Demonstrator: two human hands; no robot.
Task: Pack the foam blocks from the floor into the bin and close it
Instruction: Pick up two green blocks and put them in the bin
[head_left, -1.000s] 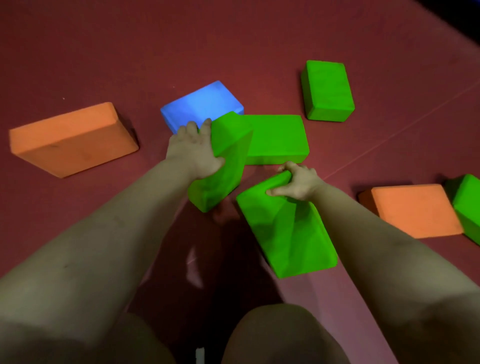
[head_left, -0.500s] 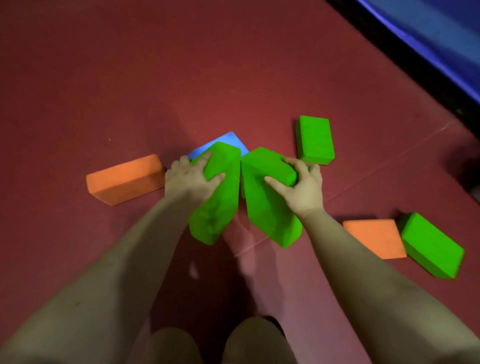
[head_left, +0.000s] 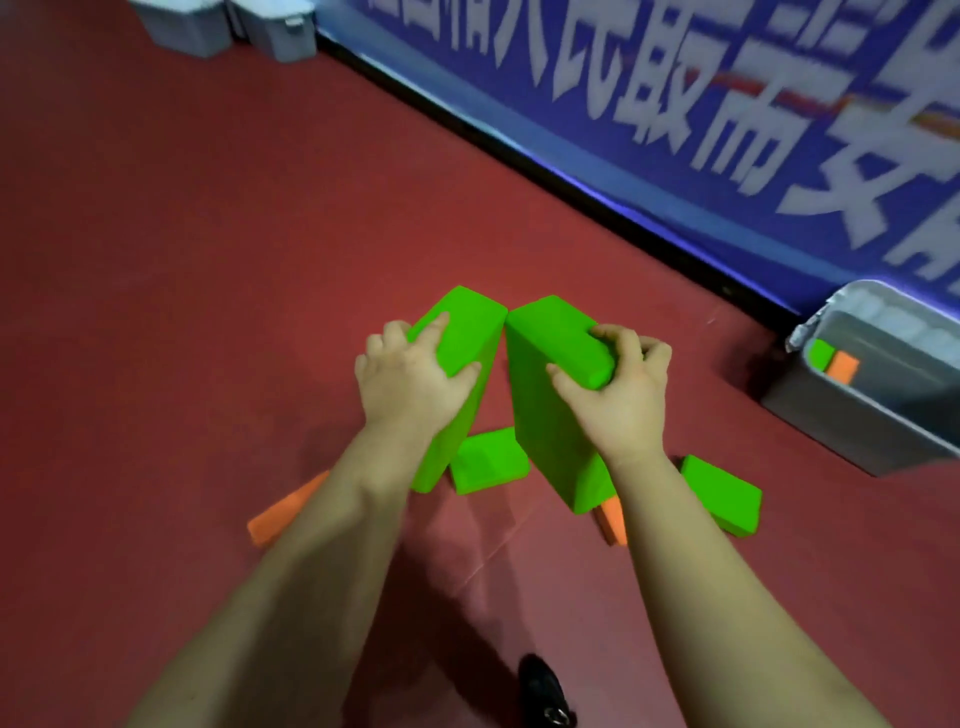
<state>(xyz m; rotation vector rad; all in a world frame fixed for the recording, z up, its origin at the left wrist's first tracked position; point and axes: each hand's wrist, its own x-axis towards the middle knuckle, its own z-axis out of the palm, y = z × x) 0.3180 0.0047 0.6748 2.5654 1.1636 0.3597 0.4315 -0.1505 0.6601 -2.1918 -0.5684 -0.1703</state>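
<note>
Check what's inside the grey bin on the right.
The grey bin is open. Inside, against its left wall, a green block and an orange block sit side by side. The rest of the interior is dark or cut off by the frame edge, so nothing more can be told.

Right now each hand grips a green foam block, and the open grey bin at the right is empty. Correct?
Not quite. The left hand and right hand each grip a green block, but the head view shows the grey bin already holds a green block and an orange block.

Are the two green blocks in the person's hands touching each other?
Touching: the head view shows the left green block and right green block meeting at their top corners.
</note>
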